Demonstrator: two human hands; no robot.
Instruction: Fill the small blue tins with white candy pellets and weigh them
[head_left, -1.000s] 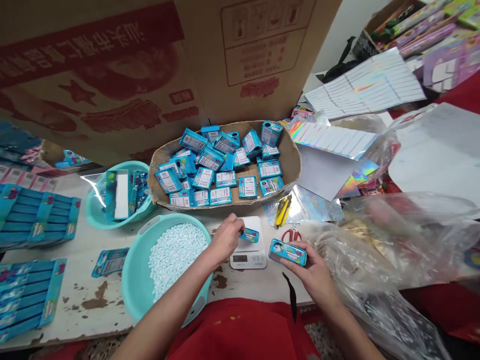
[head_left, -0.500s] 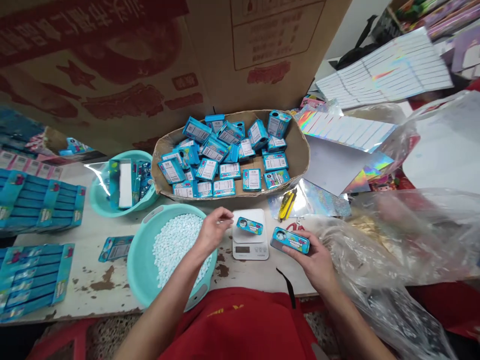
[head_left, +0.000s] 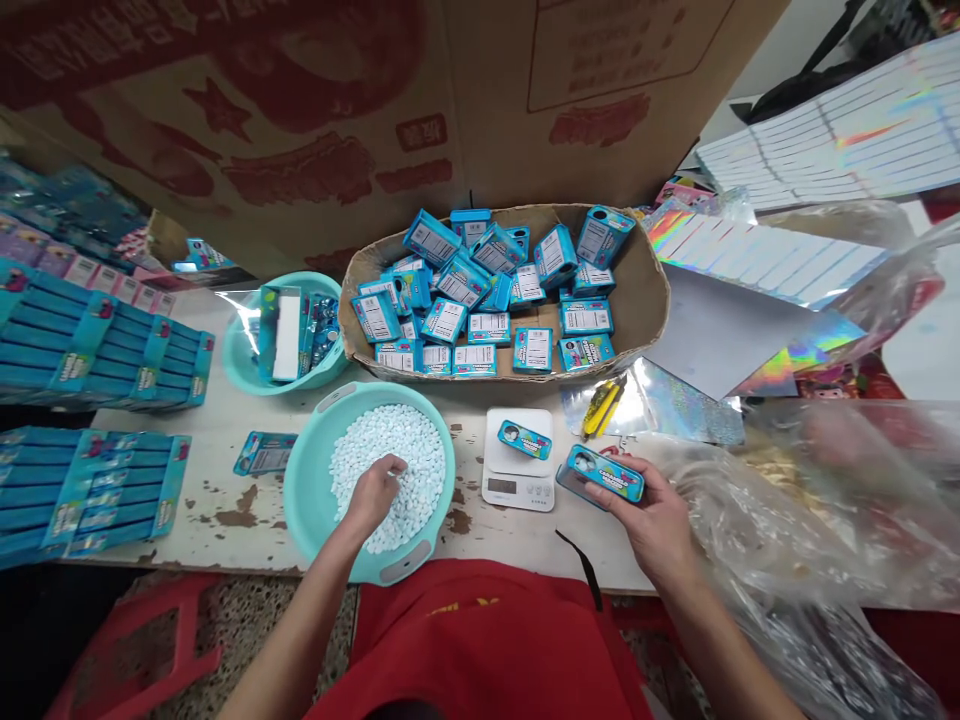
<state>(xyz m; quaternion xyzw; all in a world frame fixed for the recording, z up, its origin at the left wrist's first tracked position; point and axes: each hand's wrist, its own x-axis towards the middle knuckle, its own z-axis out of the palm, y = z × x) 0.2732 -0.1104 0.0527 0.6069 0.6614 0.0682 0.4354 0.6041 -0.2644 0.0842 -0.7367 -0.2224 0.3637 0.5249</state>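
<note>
My left hand is over the small white candies in a turquoise basin, its fingers drawn together at the surface of the pile. Whatever is between the fingertips is too small to make out. My right hand grips a blue candy tin, label side up, just right of a white kitchen scale. Another blue candy tin lies on the scale's plate. Behind the scale, a cut-down cardboard tray holds several blue boxes in a loose heap.
A smaller turquoise bowl holds blue packaging. Stacked blue display boxes stand at the left. A yellow cutter lies behind the scale. Clear plastic bags and holographic sheets cover the right. A large carton rises behind.
My left hand has moved from beside the scale leftward into the basin, down to the candies. My right hand still holds its tin by the scale. The view has shifted a little.
</note>
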